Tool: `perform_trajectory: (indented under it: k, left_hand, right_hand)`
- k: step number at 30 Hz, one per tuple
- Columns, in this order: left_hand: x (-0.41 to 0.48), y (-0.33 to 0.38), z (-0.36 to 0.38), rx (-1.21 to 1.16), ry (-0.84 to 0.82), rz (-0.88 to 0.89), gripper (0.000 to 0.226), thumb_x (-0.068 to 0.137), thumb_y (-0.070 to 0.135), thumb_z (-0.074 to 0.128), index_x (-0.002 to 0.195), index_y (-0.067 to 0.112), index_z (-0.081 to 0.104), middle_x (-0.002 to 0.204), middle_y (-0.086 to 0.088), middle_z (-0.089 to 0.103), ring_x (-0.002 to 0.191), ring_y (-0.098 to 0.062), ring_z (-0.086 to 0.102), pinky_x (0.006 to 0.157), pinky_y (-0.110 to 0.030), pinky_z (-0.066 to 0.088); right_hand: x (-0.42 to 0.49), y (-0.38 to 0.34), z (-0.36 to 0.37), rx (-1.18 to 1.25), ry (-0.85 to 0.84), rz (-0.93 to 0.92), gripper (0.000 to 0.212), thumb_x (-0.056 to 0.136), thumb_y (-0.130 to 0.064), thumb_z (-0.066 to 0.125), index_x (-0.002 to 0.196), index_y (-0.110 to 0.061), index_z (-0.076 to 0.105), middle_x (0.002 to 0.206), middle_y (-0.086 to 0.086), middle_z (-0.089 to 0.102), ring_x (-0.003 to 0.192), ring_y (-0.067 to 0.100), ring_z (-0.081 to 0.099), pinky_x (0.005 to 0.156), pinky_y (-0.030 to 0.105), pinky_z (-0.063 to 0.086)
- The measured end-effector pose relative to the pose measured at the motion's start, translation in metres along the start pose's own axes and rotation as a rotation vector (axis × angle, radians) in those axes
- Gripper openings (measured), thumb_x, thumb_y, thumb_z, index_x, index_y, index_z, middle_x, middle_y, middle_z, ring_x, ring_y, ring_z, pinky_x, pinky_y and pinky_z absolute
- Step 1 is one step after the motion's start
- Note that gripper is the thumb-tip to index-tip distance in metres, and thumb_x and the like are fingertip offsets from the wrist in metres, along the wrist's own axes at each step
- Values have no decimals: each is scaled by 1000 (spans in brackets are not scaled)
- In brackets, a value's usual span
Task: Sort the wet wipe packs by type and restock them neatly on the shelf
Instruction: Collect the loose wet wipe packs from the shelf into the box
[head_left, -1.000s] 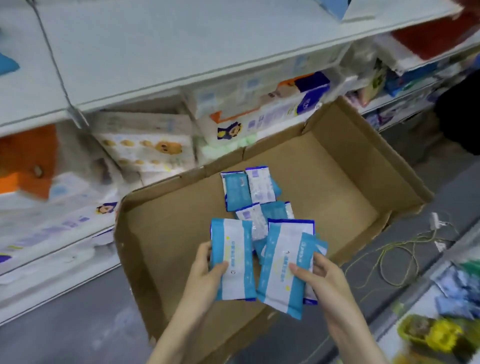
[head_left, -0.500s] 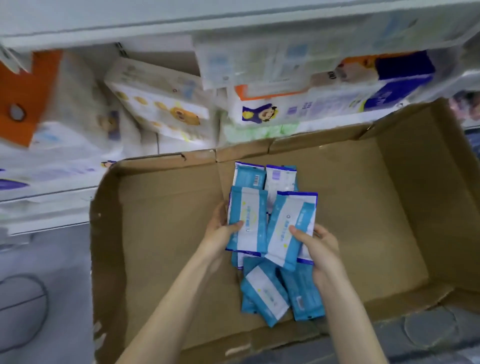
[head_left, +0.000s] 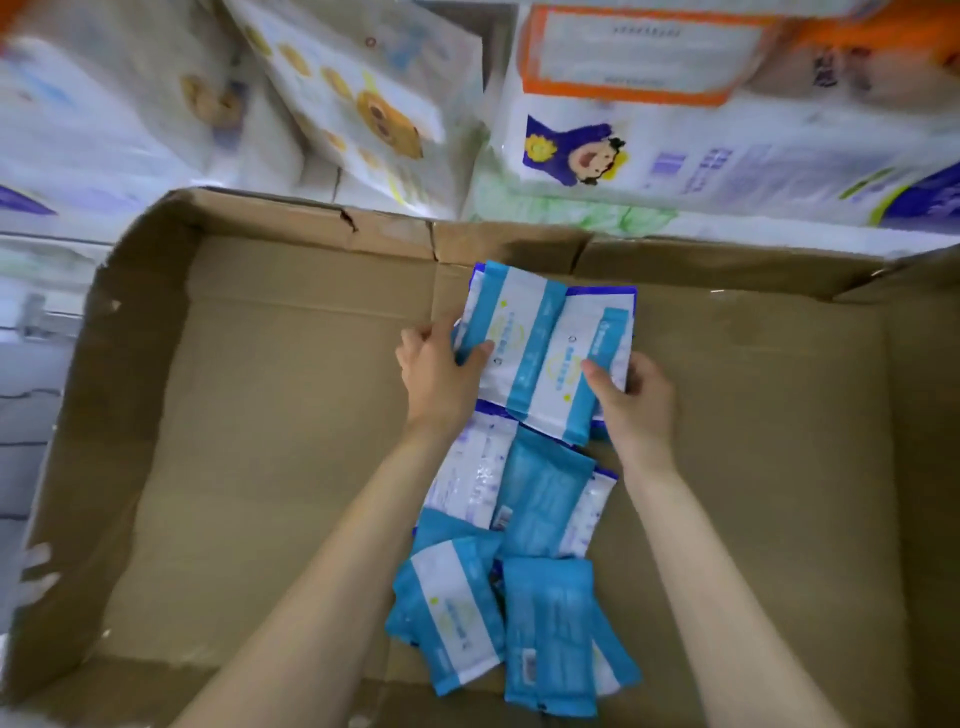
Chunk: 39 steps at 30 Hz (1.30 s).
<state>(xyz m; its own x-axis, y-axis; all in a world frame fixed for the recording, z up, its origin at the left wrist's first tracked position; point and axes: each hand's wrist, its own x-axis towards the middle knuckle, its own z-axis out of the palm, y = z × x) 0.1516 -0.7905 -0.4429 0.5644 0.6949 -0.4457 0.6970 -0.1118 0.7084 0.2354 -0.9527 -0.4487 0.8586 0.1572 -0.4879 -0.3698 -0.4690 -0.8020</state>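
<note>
Over the far middle of an open cardboard box (head_left: 260, 415), my left hand (head_left: 439, 371) grips a blue-and-white wet wipe pack (head_left: 511, 332) by its left edge. My right hand (head_left: 631, 395) grips another blue-and-white pack (head_left: 571, 364) by its right side, with further packs stacked behind it. The two held packs overlap in the middle. Several loose packs (head_left: 519, 571) lie on the box floor below my hands, some face up, some showing their blue backs.
Beyond the box's far wall stands a shelf with large white product packs: one with a lion print (head_left: 363, 104), one with a purple cartoon figure (head_left: 576, 150), one orange-framed (head_left: 639, 57). Grey floor (head_left: 31, 441) shows at the left. The box floor is bare on both sides.
The camera has tilted down and closer over the box. Both hands moved the held packs toward the far wall, and more loose packs show below them.
</note>
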Motion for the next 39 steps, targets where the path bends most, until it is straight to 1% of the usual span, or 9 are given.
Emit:
perform_trajectory:
  k: [2,6,14,18,24,27,33,37,39]
  left_hand:
    - [-9,6,-4,67,22,-26,51,91,32,61,139,24,45,127,-12,41,120,-30,38,107,-41,33]
    - [-37,20,-26,70,21,53,45,94,35,55,137,23,47,126,-5,49,119,-22,49,101,-36,40]
    - [-148,17,-101,-185,142,107,24,91,25,61,114,25,63,108,11,64,94,11,58,77,1,38]
    - [-198,-12,-160,-243,197,95,26,84,41,58,109,38,59,110,16,63,99,11,57,87,-8,44]
    - [-229,-59,-294,-65,319,199,50,81,56,51,125,32,56,118,21,58,108,11,50,92,-9,39]
    - [-233,-81,-379,-106,359,285,47,85,60,56,125,35,56,118,26,56,109,20,46,90,-1,34]
    - [-261,-139,-545,-151,509,348,52,84,59,59,127,31,56,121,17,60,113,5,54,101,-25,42]
    - [-274,-154,-616,-278,571,349,43,78,61,57,117,44,56,114,24,62,111,-3,58,102,-39,45]
    - [-271,-151,-637,-344,578,368,40,75,59,56,114,46,58,114,26,63,112,-3,58,103,-41,45]
  right_hand:
    - [-2,3,-6,-152,44,-27,62,64,-65,71,110,-24,58,108,0,65,103,21,62,88,48,52]
    - [-26,-25,-21,-261,59,-81,61,81,-44,67,132,-18,48,128,9,51,119,27,48,102,49,40]
    - [-129,-95,-2,-88,-237,-182,26,89,-28,64,113,-32,55,104,-4,62,83,6,58,71,18,44]
    - [-195,-121,40,-103,-375,-272,28,88,-28,66,111,-39,57,102,-13,63,91,3,62,81,19,44]
    - [-292,-171,115,-215,-396,-552,36,87,-35,66,121,-38,56,120,-15,60,118,1,52,105,29,38]
    - [-345,-200,162,-191,-359,-652,39,86,-37,65,121,-44,52,123,-16,58,121,3,50,106,28,37]
    - [-448,-242,261,-156,-461,-713,42,86,-37,65,125,-41,51,125,-21,54,119,-5,47,100,16,35]
    - [-490,-279,289,-230,-511,-817,46,87,-40,62,130,-43,47,125,-31,45,117,-21,34,95,-1,23]
    - [-496,-302,294,-216,-486,-820,45,87,-41,62,129,-46,46,123,-33,44,115,-18,38,93,5,28]
